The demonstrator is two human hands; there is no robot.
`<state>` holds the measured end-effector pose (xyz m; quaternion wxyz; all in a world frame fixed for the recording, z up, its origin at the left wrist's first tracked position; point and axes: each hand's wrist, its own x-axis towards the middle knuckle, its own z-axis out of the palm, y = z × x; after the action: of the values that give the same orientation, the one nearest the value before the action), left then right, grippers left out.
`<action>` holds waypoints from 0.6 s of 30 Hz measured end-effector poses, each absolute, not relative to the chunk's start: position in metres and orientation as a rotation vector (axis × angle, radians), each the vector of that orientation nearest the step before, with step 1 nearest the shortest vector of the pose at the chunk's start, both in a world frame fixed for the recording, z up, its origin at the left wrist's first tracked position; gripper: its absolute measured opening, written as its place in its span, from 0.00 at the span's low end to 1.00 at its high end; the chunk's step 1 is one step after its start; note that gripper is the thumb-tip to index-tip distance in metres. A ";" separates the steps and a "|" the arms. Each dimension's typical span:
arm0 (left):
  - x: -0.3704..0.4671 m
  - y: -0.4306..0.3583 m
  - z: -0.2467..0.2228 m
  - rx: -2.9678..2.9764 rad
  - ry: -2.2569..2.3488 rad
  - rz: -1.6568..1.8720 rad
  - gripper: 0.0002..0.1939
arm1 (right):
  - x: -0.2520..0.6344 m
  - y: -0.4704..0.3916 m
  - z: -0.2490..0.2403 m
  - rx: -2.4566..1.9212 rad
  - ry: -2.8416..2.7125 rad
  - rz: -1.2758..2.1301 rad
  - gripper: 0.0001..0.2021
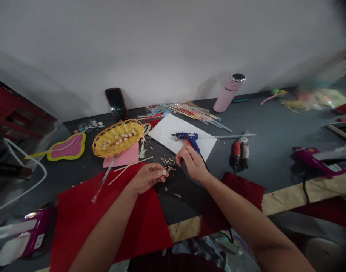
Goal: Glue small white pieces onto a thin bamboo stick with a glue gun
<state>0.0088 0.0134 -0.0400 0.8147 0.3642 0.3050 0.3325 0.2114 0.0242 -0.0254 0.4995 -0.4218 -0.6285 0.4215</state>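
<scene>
A small pale bead (pixel 163 172) is pinched between the thumb and fingertips of the left hand (pixel 148 177), near the centre of the frame, with the remaining fingers curled beneath. The right hand (pixel 193 164), a little to the right, is held with its fingers bent inward, nearly closed; whether anything is gripped there cannot be told. Both forearms are extended upward from the lower edge and angled toward the centre. Between the hands, loose beads (pixel 168 164) are scattered on the dark counter (pixel 178 209).

Just above the right hand, a blue glue gun (pixel 188 136) is laid on a white sheet (pixel 168 122), its nozzle pointed left. Pliers (pixel 240 155) are placed farther right.

Left of centre, a row of small pale pieces (pixel 126 136) is contained in a yellow wicker basket (pixel 99 147), beneath which pink paper (pixel 108 162) can be seen. A red cloth (pixel 105 219) is spread across the lower left.

A pink bottle (pixel 228 94) is stood at the upper right, a smartphone (pixel 116 104) propped at the upper left. A white label (pixel 39 241) is borne by the purple device (pixel 42 223) at the lower left; its writing is too small to be read.
</scene>
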 end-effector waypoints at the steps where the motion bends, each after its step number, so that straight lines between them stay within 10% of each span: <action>1: 0.009 0.013 -0.040 0.778 0.652 0.712 0.09 | 0.213 0.026 -0.024 -1.027 -1.459 1.004 0.16; 18: 0.010 0.015 -0.040 0.762 0.681 0.740 0.10 | 0.199 0.017 -0.025 -0.759 -1.811 1.165 0.10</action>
<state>0.0099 0.0146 -0.0402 0.8075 0.3562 0.3183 0.3460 0.1987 0.0173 -0.0254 0.4160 -0.3023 -0.7213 0.4640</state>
